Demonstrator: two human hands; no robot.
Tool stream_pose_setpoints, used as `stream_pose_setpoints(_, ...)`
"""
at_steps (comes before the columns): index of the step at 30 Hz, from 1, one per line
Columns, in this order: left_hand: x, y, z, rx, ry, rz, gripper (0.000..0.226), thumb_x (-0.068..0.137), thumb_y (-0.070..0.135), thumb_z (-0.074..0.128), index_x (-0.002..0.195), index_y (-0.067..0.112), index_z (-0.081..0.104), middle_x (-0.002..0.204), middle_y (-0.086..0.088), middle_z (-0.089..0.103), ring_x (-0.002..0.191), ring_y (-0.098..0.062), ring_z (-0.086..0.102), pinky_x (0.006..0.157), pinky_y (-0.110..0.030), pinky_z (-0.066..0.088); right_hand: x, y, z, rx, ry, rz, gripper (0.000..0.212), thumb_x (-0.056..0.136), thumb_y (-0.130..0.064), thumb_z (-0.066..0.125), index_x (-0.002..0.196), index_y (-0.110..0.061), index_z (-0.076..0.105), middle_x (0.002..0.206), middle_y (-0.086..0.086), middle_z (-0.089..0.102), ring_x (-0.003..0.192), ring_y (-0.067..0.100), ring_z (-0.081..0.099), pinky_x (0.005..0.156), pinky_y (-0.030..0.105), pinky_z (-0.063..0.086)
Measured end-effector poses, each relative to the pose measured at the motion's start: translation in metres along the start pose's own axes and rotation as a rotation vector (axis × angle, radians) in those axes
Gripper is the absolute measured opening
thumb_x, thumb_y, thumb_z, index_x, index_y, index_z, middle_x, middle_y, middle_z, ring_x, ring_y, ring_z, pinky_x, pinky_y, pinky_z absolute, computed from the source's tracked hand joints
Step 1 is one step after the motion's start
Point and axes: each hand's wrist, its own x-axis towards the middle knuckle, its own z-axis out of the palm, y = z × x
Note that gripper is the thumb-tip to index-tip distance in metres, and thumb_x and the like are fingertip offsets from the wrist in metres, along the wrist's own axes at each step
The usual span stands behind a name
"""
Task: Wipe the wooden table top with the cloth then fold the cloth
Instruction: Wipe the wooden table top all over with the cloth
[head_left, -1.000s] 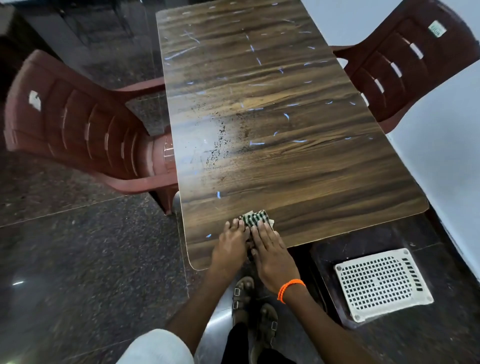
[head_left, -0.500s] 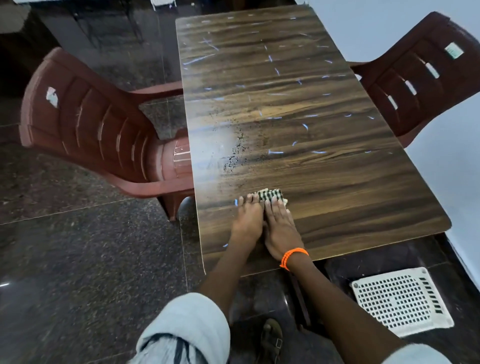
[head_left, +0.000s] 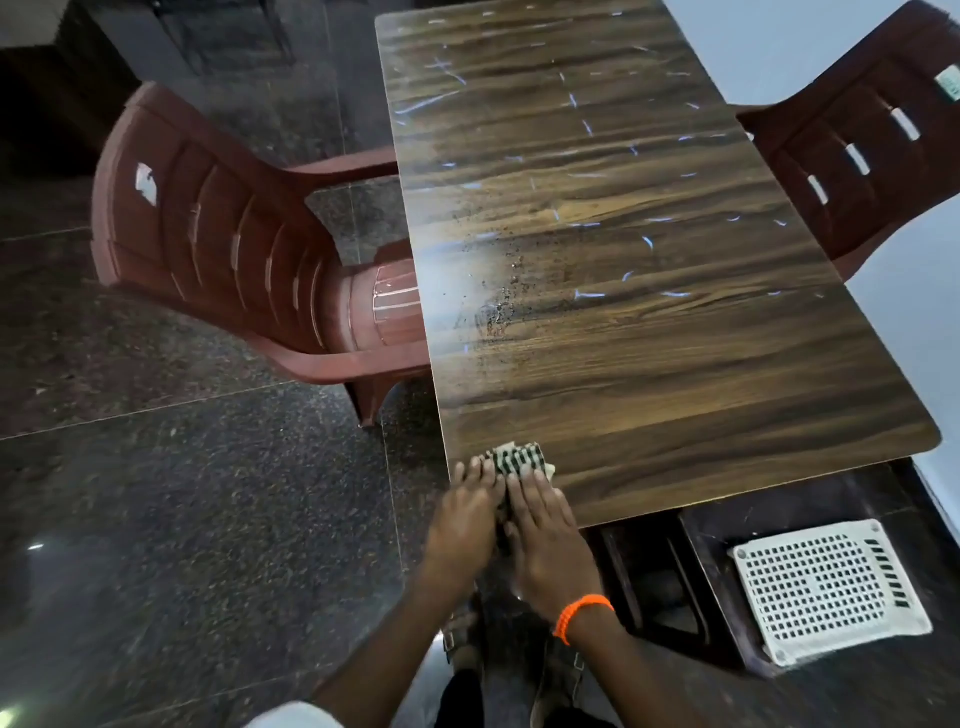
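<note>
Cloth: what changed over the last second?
Both hands, left hand and right hand, pushed the cloth away up the table, then pulled it back to the near left corner. They stay flat on it, side by side, nothing let go. The dark specks mid-table and both chairs look unchanged.

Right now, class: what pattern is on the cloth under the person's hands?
The cloth has a dark-and-white check, seen in the head view, the only one.

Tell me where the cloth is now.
In the head view, the cloth lies at the table's near left corner, under the fingertips of the left hand and right hand.
</note>
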Motion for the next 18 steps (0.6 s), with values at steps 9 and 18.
stream_pose_setpoints(9, 0.036, 0.035, -0.001, 0.063, 0.099, 0.078, 0.054, 0.098, 0.016, 0.044, 0.15, 0.011, 0.033, 0.158, -0.009, 0.03, 0.15, -0.025, 0.019, 0.124, -0.042, -0.003, 0.022, 0.031, -0.02, -0.04, 0.034, 0.119, 0.058, 0.102, -0.03, 0.032, 0.156, -0.02, 0.013, 0.164, -0.001, 0.005, 0.152, 0.015, -0.002, 0.123, 0.039, 0.009)
stream_pose_setpoints(18, 0.081, -0.055, -0.047, 0.051, 0.163, 0.02, 0.057, 0.091, 0.007, 0.052, 0.146, 0.011, 0.04, 0.151, -0.01, 0.043, 0.143, -0.03, 0.032, 0.122, -0.039, 0.011, 0.113, -0.035, 0.002, -0.046, 0.003, 0.146, 0.06, 0.103, -0.031, 0.029, 0.157, -0.014, 0.009, 0.165, 0.006, 0.004, 0.152, 0.019, -0.004, 0.124, 0.038, 0.003)
